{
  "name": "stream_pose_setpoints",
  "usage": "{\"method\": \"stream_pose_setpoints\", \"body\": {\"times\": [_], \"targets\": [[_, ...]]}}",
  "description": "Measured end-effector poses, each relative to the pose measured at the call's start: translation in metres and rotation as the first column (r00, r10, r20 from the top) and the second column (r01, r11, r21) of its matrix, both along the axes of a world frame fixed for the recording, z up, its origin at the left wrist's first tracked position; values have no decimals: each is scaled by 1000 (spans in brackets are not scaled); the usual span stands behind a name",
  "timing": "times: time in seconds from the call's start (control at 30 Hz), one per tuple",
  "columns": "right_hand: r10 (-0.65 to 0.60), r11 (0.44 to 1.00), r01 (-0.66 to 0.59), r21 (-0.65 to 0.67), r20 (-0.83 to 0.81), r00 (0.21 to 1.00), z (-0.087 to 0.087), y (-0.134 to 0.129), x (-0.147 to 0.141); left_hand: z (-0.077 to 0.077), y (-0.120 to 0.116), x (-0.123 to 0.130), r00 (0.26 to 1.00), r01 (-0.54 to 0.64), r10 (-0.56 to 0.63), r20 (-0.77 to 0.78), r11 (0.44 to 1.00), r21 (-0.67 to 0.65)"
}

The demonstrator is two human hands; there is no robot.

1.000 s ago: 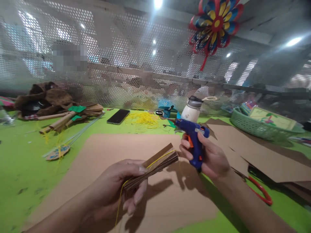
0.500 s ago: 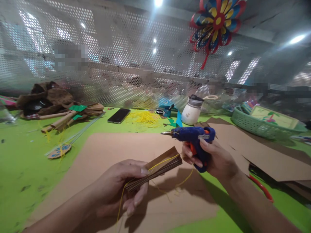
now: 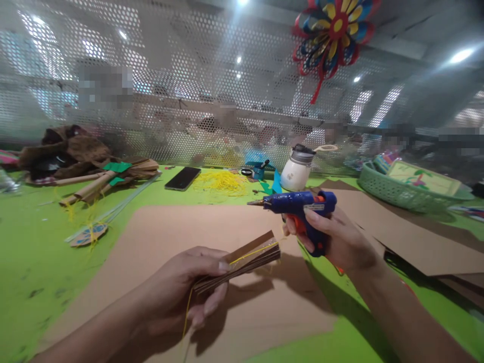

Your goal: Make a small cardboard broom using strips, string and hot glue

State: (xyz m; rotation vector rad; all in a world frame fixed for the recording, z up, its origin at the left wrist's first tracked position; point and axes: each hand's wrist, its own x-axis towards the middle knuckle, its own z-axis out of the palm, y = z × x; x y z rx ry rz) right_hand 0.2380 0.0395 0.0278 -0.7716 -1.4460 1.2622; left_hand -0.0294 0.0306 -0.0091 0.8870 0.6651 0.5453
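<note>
Basically, the green desk (image 3: 30, 272) carries everything, w/ a large brown sheet (image 3: 170, 227) lying below the strips. The R hand (image 3: 340, 242) is wrapped around the handle of a blue glue gun (image 3: 298, 202), fingers by the orange trigger (image 3: 300, 224); its tip (image 3: 257, 202) points to the L, above the strips & apart from them. The L hand (image 3: 189, 282) grips a stack of brown strips (image 3: 251, 260) b/w thumb and fingers, tilted over the sheet. Smallest is the yellow thread (image 3: 249, 254), lying along the top strip.

Possible trouble, imo: if the trigger is pressed too early, glue may drip on the sheet or L thumb &, if hot, burn it. Also, if the thumb loosens, strips may fan out & thread may slip sideways.
</note>
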Motion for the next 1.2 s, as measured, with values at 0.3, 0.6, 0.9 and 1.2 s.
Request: {"method": "stream_pose_setpoints", "body": {"times": [0.3, 0.6, 0.9, 1.2], "targets": [[115, 993, -114, -8, 59, 992, 1, -6, -3, -5, 2, -3, 999, -2, 5, 37, 998, -67], [204, 979, -204, 5, -35, 978, -1, -4, -8, -4, 1, -2, 996, -78, 82, 27, 991, -106], [167, 986, -167, 15, -123, 978, -1, -2, -8, -1, -1, 4, 995, -88, 85, -44, 995, -55], [20, 1000, -20, 5, -134, 991, -1, 2, -4, -4, -4, 7, 997, -19, 16, -72, 999, -39]]}}
